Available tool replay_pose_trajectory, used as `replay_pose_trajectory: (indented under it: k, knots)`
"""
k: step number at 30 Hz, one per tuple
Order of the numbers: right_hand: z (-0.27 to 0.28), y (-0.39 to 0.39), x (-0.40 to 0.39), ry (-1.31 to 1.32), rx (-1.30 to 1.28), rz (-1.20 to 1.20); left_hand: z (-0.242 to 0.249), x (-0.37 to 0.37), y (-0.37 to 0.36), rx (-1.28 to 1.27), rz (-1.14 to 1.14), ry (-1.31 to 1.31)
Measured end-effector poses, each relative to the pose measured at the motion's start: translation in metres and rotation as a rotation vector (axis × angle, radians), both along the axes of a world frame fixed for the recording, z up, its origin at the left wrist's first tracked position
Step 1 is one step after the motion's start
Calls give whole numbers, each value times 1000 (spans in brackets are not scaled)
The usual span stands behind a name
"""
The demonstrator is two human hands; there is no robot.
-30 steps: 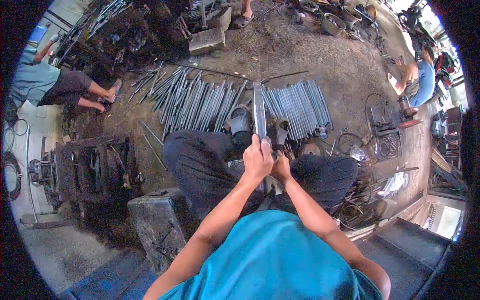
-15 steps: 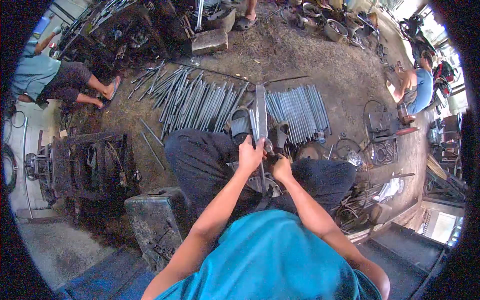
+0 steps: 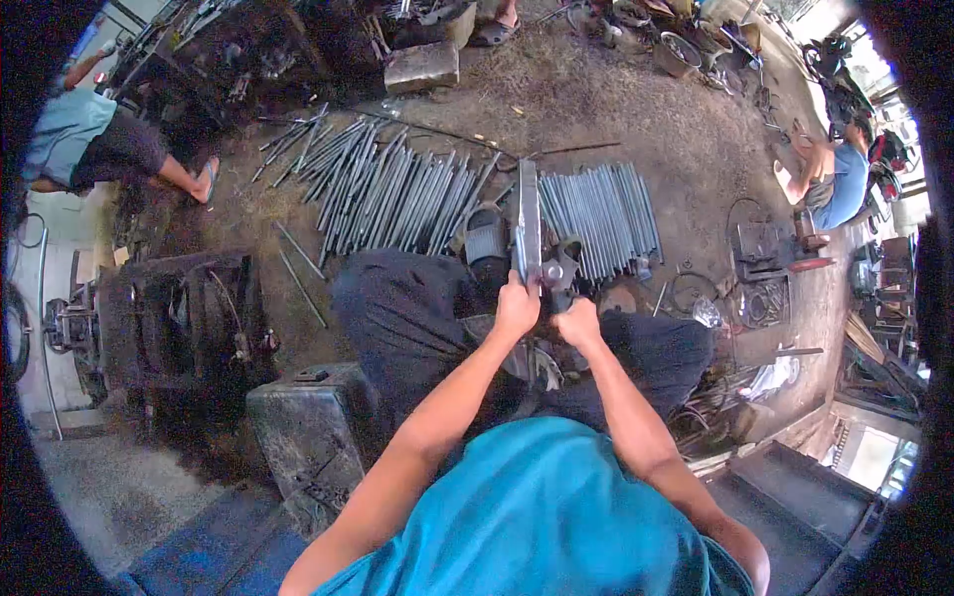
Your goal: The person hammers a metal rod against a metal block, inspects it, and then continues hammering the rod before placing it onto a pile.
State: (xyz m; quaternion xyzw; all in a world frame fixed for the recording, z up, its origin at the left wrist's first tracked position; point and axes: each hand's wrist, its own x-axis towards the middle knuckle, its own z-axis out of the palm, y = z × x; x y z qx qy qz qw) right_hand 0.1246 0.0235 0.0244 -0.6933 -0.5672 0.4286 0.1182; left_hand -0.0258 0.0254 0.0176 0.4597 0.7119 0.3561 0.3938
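Note:
Between my knees a long flat metal bar [image 3: 530, 204] points away from me, with a pale worn top face. My left hand [image 3: 517, 306] is closed at its near end, around a thin metal rod [image 3: 520, 248] lying along the bar's left side. Just to the right, my right hand [image 3: 577, 323] is wrapped around the dark handle [image 3: 563, 298] of a tool; a rounded metal part [image 3: 554, 270] shows beyond the fist. I cannot tell the tool's kind. My sandalled feet [image 3: 486, 238] flank the bar.
Beyond my feet lie two spreads of metal rods, a left pile [image 3: 397, 199] and a right row [image 3: 601, 221]. A metal box [image 3: 308, 417] stands by my left knee. A machine [image 3: 760, 243] sits at right. One person [image 3: 75, 134] is at left, another [image 3: 840, 179] at right.
Both my hands have shifted slightly to the right, the left one lower along the bar, and the rod now lies closer against the bar. The person at left has moved a leg.

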Motion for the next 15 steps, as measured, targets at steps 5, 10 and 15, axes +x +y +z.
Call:
replay_pose_trajectory:
  k: [5, 10, 15]
  knots:
    - [38, 47, 5, 43, -14, -21, -49, 1, -4, -141, -86, 98]
    - [73, 114, 14, 69, 481, 392, -53, 10, -4, -142, -132, -138]
    - [157, 137, -18, 469, 461, 66, -61, 18, -2, -218, -69, -63]
